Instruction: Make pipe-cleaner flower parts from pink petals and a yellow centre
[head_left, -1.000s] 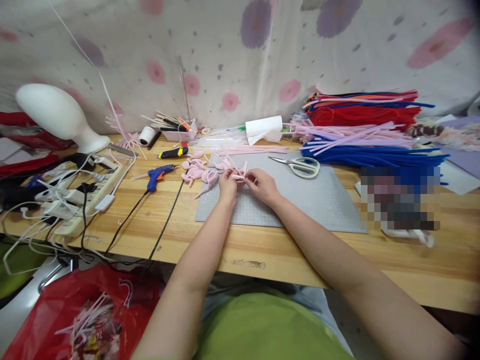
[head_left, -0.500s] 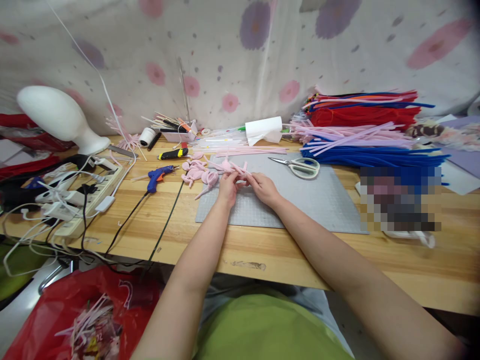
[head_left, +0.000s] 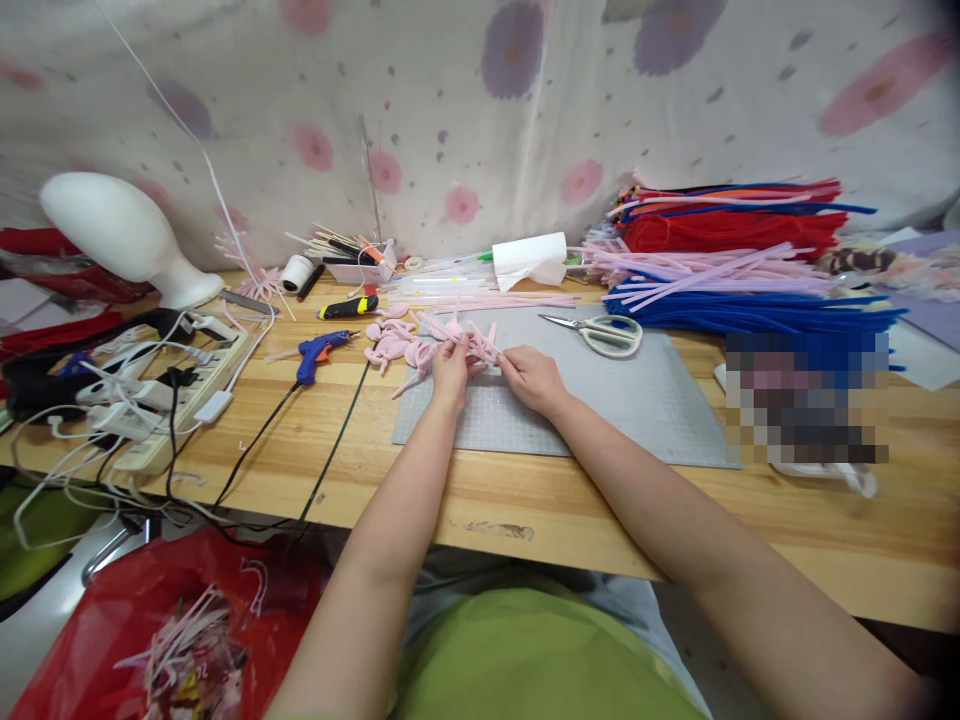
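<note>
The two hands work over the gray mat (head_left: 600,400), near its left side. The left hand (head_left: 450,372) has its fingers pinched together on a fuzzy pink piece (head_left: 487,342). The right hand (head_left: 534,378) pinches the end of the same piece, with its thumb and fingers close together too. Half a second ago, the hands are almost touching — now there is a little more room between them, and more of the pink piece shows in the gap. Its thin strips poke out above the fingers.

Some curly pink shapes (head_left: 390,350) lie in a heap just left of the left hand, and they stay put. The scissors (head_left: 611,337) stay too, on the back of the mat — behind the right hand. The blue glue gun (head_left: 313,358) rests on the wooden table (head_left: 525,490), farther left.
</note>
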